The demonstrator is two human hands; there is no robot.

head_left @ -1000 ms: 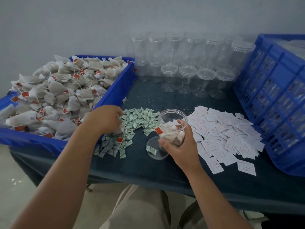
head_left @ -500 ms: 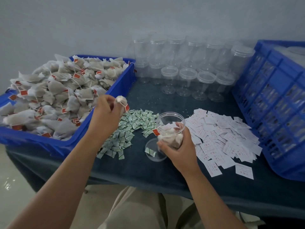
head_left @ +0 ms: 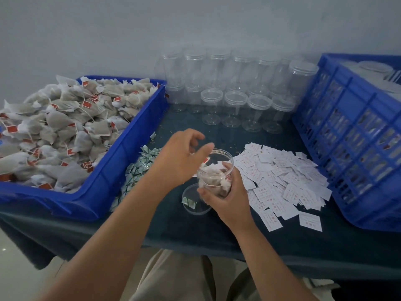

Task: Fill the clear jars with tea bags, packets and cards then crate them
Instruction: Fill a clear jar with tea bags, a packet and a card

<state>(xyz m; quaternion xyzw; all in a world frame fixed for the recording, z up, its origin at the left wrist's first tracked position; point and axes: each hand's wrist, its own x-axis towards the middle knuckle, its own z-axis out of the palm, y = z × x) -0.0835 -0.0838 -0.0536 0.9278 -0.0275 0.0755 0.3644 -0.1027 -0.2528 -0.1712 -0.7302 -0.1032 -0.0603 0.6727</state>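
My right hand [head_left: 227, 199] grips a clear jar [head_left: 217, 178], tilted towards me just above the table and partly filled with tea bags. My left hand [head_left: 182, 157] hovers at the jar's mouth with its fingers loosely curled and nothing visible in them. The jar's lid [head_left: 196, 204] lies upside down on the cloth below, with a green packet in it. A heap of tea bags [head_left: 65, 127] fills the blue bin [head_left: 130, 153] on the left. Green packets [head_left: 138, 168] lie beside the bin, and white cards [head_left: 282, 181] are spread out to the right.
Several empty clear jars [head_left: 234, 101] with lids stand in rows at the back, against the wall. A tall blue crate [head_left: 351, 137] on the right holds some lidded jars. The dark cloth-covered table [head_left: 173, 231] ends just in front of my legs.
My left hand lifted a tea bag from beside the bin, carried it right to the jar's mouth, and no longer holds it. My right hand kept its grip on the jar.
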